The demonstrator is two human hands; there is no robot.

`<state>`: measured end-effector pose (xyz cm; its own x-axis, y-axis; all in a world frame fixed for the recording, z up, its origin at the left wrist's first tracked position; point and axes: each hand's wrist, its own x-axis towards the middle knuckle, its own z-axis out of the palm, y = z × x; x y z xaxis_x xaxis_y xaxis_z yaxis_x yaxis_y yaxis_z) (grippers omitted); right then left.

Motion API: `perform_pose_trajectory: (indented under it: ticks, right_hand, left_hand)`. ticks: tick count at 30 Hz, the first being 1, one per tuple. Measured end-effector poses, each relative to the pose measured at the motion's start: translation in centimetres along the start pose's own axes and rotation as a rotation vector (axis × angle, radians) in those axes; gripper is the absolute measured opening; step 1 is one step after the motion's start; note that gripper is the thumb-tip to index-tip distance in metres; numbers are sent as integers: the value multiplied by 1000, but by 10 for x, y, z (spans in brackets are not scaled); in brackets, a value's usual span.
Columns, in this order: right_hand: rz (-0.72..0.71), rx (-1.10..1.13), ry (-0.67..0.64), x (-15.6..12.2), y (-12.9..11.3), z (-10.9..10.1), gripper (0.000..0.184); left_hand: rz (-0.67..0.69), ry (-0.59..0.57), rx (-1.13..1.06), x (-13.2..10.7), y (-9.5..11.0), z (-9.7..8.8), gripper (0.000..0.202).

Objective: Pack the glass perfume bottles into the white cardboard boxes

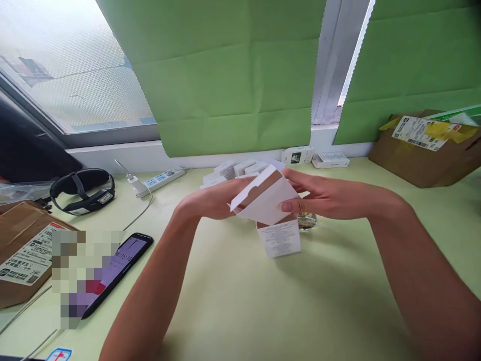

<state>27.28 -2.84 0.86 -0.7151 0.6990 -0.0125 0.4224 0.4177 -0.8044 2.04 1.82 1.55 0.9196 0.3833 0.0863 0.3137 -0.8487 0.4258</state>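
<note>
1. Head view, landmark is the white carton point(268, 200) being handled: it's tilted above the bench point(240, 301), one end open with the brown inside showing, and a printed flap point(281, 239) hanging below it.
2. Right hand point(319, 196) is clamped on the carton, thumb pressed on the near face, other fingers over by the far edge.
3. Left hand point(216, 199) is up against the carton's left side. Fingers go behind it, so I can't tell how they're gripping.
4. Just right of the carton and partly hidden by the right hand, there's a clear glass-looking thing point(308, 221) with something dark in the bottom. Can't make out more.
5. Beyond the carton: a loose pile of small white boxes point(242, 168). Farther back and to its right, a box with a dark picture point(296, 156) and another white box point(330, 160).
6. Way off to the carton's right, a brown cardboard box point(417, 160) with yellow tape.
7. Left of the carton: power strip point(165, 177), black strappy headset point(88, 198), phone point(126, 265) partly pixelated, and a labelled brown parcel point(28, 250) farthest out.
</note>
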Motion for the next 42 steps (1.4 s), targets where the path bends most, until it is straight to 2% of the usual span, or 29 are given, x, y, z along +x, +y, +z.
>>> perform_pose_trajectory:
  ticks: [6,12,16,20,25,29,33,39,42]
  right_hand:
    - [13,-25,47,1,4,-1,51]
    - [83,-90,-13,2,3,-1,58]
    - [77,-101,-45,0,-2,0,52]
    - [156,-109,-58,-2,-1,-1,46]
    - [181,-86,-58,-2,3,-2,46]
    - [189,-84,-40,0,3,0,51]
    - [163,-86,-62,4,1,4,43]
    - [155,-139,-67,6,0,6,39]
    - [152,-126,-73,6,0,4,36]
  left_hand:
    - [67,84,-117,5,-6,4,25]
    - [37,7,-159,8,-17,13,28]
    - [32,-60,-181,6,-20,15,28]
    - [-13,-130,-236,4,-18,13,18]
    - [-23,-156,-312,4,-16,11,19]
    - [-84,-181,-321,2,-18,9,17]
    - [-132,-191,-317,-3,-20,6,23]
    - [-154,-183,-345,-9,-21,1,46]
    - [-156,-184,-345,-11,-16,-2,44]
